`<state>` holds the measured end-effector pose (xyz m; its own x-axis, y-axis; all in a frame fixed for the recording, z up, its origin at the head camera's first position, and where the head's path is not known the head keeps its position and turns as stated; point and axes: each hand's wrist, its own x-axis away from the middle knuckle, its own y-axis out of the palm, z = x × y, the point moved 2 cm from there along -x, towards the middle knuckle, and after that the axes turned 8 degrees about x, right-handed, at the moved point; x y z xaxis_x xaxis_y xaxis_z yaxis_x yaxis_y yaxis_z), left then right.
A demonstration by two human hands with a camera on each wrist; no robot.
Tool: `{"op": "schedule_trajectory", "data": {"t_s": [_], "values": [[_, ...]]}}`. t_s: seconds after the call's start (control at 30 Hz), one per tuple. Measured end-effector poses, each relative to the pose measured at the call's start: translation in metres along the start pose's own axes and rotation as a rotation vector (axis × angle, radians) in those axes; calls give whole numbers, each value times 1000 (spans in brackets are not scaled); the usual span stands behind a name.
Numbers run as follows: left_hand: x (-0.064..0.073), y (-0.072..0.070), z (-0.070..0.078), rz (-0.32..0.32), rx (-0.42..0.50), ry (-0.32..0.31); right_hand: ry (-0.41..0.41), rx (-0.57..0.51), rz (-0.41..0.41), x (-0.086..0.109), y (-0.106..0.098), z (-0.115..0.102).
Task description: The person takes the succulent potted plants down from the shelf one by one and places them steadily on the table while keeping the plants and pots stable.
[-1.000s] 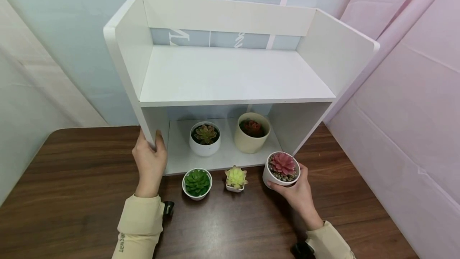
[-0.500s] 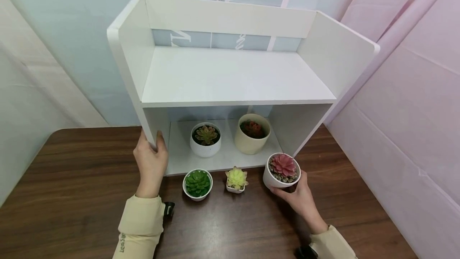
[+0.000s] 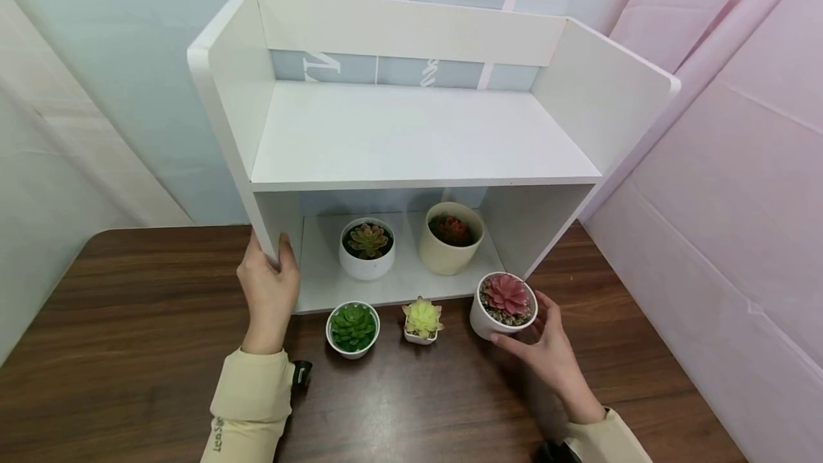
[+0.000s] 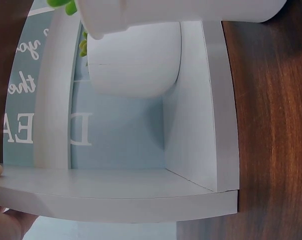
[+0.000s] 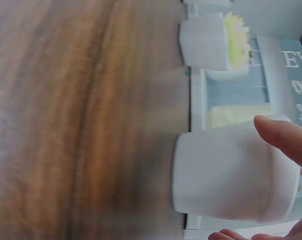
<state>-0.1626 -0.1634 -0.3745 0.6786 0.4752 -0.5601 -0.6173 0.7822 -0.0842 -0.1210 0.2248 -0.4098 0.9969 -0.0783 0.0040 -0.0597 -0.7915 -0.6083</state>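
The left hand point(image 3: 268, 283) is gripping the white shelf point(image 3: 418, 131) by its left side panel point(image 3: 234, 91); the right hand point(image 3: 551, 352) is holding nothing firmly, spreading loosely around the pink succulent pot point(image 3: 504, 304), though whether it is touching is hard to tell; that pot is sitting on the table point(image 3: 386, 406) just before the shelf's right front corner; a careless brush could be tipping it; a left-hand tug could be shoving the shelf into the green succulent pot point(image 3: 353, 331).
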Motion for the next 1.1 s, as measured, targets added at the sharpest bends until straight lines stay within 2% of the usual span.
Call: {"op": "schedule_trajectory", "data": {"t_s": [0.27, 0.47, 0.7, 0.97, 1.1], "values": [[0, 0, 0, -2, -6, -4, -16, 34, -2, 6, -13, -17], [0, 0, -1, 1, -9, 9, -44, 71, 37, 9, -21, -32], [0, 0, 0, 3, 2, 14, -134, 93, 59, 10, -24, -53], [-1, 0, 1, 6, 2, 18, -230, 84, 20, 9, -20, -84], [0, 0, 1, 6, 2, 30, -258, 70, -29, 3, -13, -98]]}}
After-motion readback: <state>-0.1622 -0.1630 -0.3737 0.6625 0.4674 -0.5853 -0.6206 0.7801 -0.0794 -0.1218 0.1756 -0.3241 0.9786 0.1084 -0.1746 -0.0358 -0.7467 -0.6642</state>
